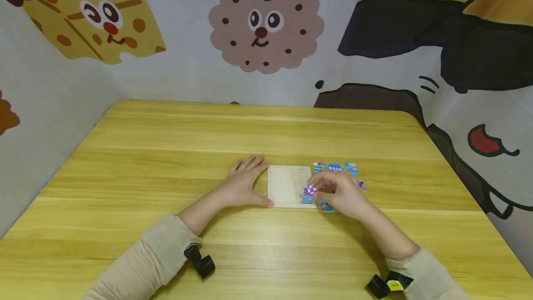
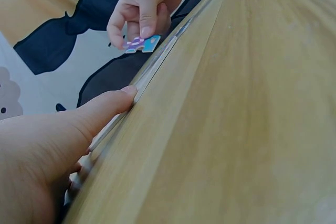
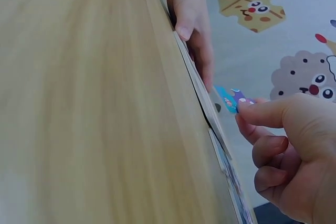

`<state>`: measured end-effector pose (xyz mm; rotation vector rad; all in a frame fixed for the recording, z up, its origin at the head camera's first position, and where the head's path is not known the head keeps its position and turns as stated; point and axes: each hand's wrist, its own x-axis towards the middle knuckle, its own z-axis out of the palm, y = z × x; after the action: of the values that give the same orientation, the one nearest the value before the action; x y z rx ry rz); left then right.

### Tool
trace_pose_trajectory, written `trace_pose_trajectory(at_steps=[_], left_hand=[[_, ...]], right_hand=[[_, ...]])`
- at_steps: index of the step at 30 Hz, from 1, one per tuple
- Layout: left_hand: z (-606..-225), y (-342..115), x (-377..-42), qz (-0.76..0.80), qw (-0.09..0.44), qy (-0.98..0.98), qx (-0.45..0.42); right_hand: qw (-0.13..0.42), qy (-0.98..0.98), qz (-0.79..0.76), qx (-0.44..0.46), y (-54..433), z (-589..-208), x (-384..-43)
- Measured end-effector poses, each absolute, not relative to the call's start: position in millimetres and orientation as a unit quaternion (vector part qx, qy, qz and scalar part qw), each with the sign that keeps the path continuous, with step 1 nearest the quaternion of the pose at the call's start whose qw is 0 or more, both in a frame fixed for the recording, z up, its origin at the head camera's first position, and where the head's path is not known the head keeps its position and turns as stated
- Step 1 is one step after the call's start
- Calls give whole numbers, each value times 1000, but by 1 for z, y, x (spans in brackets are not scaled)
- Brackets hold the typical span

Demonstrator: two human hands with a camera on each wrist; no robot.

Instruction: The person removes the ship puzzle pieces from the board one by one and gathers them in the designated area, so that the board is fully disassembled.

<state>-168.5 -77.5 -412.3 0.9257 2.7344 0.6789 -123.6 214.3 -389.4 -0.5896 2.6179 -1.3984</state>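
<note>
A shallow pale wooden puzzle tray (image 1: 286,185) lies on the table. My left hand (image 1: 243,188) rests at its left side, fingers spread, thumb touching the lower left corner; in the left wrist view the thumb (image 2: 113,106) presses the tray's edge. My right hand (image 1: 342,194) pinches a purple and blue jigsaw piece (image 1: 309,190) between thumb and fingers, above the tray's right side. The right wrist view shows this piece (image 3: 229,99) held off the surface. A blue patch shows just below it; I cannot tell whether that is another piece.
Several colourful jigsaw pieces (image 1: 335,167) lie right of the tray, partly hidden by the right hand. The wooden table (image 1: 200,128) reaches back to a wall (image 1: 179,78) with cartoon food pictures. Black wrist devices (image 1: 200,261) sit at both sleeves.
</note>
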Motion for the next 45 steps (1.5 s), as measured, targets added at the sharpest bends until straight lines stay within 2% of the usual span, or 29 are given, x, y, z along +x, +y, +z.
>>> trace_pose_trajectory(at_steps=[22, 45], left_hand=[[-409, -79, -169, 235, 94, 915, 314], [-410, -78, -169, 228, 91, 917, 314]], right_hand=[[39, 859, -481, -172, 279, -386, -114], [111, 868, -456, -166, 333, -376, -111]])
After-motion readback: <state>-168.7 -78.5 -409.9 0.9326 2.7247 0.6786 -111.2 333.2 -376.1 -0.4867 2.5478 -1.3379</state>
